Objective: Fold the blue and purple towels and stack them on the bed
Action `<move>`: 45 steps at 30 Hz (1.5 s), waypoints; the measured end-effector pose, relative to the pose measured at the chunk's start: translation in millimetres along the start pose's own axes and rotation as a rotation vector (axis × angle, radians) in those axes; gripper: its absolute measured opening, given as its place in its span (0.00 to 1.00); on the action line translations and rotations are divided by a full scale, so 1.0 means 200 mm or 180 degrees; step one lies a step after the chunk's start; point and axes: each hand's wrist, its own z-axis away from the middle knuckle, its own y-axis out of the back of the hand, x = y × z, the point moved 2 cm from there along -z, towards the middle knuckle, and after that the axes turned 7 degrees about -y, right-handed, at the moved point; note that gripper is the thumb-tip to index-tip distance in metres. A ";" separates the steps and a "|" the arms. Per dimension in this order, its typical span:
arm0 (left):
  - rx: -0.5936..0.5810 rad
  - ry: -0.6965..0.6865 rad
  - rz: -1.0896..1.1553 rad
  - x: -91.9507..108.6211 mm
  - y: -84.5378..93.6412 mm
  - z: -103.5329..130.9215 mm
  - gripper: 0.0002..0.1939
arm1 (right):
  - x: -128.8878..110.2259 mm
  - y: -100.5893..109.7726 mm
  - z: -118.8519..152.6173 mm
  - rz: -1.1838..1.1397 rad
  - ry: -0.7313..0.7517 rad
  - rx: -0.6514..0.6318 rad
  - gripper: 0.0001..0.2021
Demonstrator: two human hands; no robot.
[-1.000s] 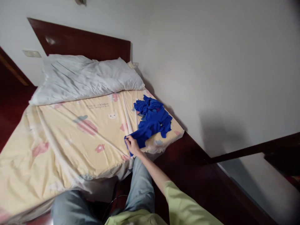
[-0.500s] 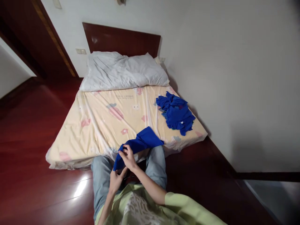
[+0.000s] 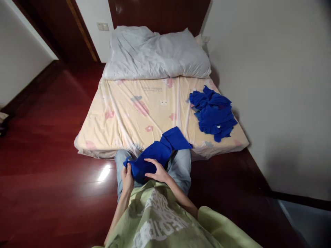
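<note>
A long piece of blue cloth [image 3: 157,150] stretches from my lap up over the near edge of the bed; its exact kind does not show. My left hand [image 3: 127,177] is closed on the cloth's near left corner, thumb on top. Fingers apart, my right hand [image 3: 156,171] lies against the near part of the cloth, thumb and forefinger spread without pinching it. A heap of blue garments [image 3: 214,113], with a small white tag showing, rests on the right side of the bed.
The bed [image 3: 124,120] has a cream sheet with pink patterns. White pillows or a folded quilt [image 3: 157,55] lie against the dark headboard [image 3: 165,13]. A white wall [image 3: 279,86] runs along the right, and a dark door [image 3: 59,31] stands at the left.
My right hand has come off the cloth's left end and opened, while my left hand has moved up and grips the corner. The view has tilted down.
</note>
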 end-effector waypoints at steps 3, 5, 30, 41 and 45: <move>0.0443 -0.0075 0.0452 0.04 0.00 0.00 0.25 | 0.12 -0.07 0.07 0.0832 0.0052 -0.0128 0.45; 0.0459 0.0006 0.0706 0.08 0.01 -0.01 0.23 | 0.20 -0.12 0.09 0.1247 -0.0003 -0.0093 0.48; 0.0272 -0.0910 -0.1598 0.26 0.34 0.05 0.16 | -0.17 -0.26 -0.21 0.0965 0.0819 0.0235 0.16; -0.0429 -0.1181 -0.2497 0.37 0.33 0.13 0.15 | -0.21 -0.51 -0.26 0.0667 0.0591 -0.0824 0.04; -0.0693 -0.1965 -0.2346 0.51 0.32 0.19 0.10 | -0.33 -0.40 -0.24 0.0162 0.0942 -0.1003 0.04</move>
